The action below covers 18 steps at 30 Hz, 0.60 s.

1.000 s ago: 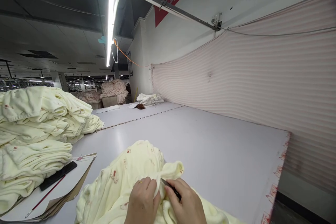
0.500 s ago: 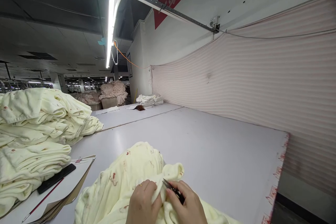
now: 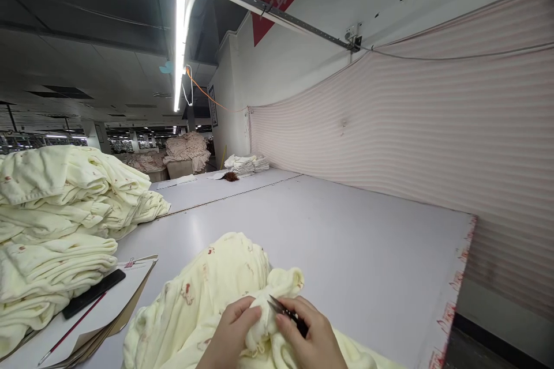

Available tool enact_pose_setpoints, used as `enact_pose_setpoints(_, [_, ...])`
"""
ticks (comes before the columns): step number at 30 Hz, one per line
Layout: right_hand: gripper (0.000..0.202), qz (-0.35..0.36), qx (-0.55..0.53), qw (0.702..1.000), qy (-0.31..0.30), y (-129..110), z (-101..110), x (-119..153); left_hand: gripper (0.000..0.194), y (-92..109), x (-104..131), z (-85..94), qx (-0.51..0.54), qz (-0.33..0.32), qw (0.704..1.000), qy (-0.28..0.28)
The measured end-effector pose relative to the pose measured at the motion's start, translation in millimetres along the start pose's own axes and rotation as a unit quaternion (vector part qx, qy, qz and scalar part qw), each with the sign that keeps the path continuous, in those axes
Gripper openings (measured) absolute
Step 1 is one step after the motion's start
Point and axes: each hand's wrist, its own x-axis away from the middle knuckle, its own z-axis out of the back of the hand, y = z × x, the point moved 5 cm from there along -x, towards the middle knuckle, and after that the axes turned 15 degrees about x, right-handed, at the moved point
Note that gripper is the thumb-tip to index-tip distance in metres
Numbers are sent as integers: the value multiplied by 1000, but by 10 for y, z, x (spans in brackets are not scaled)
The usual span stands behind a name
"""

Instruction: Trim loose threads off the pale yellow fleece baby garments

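A pale yellow garment (image 3: pixel 220 268) with small reddish printed figures lies bunched on the table before me. My left hand (image 3: pixel 232 328) pinches a fold of it between thumb and fingers. Black thread snips (image 3: pixel 277 304) are held in my right hand (image 3: pixel 310 331), their pointed blades angled up and left against the gathered cloth. Some loose thread (image 3: pixel 259 349) hangs from the fold below my left thumb. Part of the snips' handle is hidden by my fingers.
Stacks of similar yellow cloth (image 3: pixel 64 190) stand at the left. Beside them lie a black phone-like object (image 3: pixel 94 293), a red pen (image 3: pixel 71 328) and clipped papers (image 3: pixel 125 285). Farther back on the table (image 3: pixel 346 242) sit folded white pieces (image 3: pixel 242 165). A striped cloth (image 3: pixel 389 132) covers the wall.
My left hand has shifted slightly left and turned, with its thumb now on top of the fold, showing more cloth and the loose thread. The right hand and snips have barely moved.
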Motion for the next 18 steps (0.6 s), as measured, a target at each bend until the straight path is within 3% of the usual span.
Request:
enact_pose_setpoints(4, [19, 31, 55, 998, 11, -79, 86, 37, 23, 3, 34, 12, 2, 22, 999, 26])
enact_pose_setpoints(7, [19, 26, 71, 997, -26, -121, 118, 38, 17, -29, 24, 39, -13, 20, 999, 37])
enact_pose_setpoints(13, [19, 28, 83, 994, -62, -109, 126, 61, 24, -66, -5, 154, -65, -7, 997, 28])
enact_pose_setpoints(16, [23, 6, 41, 998, -57, -29, 118, 99, 27, -78, -4, 207, -103, -16, 994, 24])
enact_pose_setpoints(18, [23, -22, -23, 999, -21, 34, 169, 81, 28, -125, 23, 166, -133, -26, 991, 6])
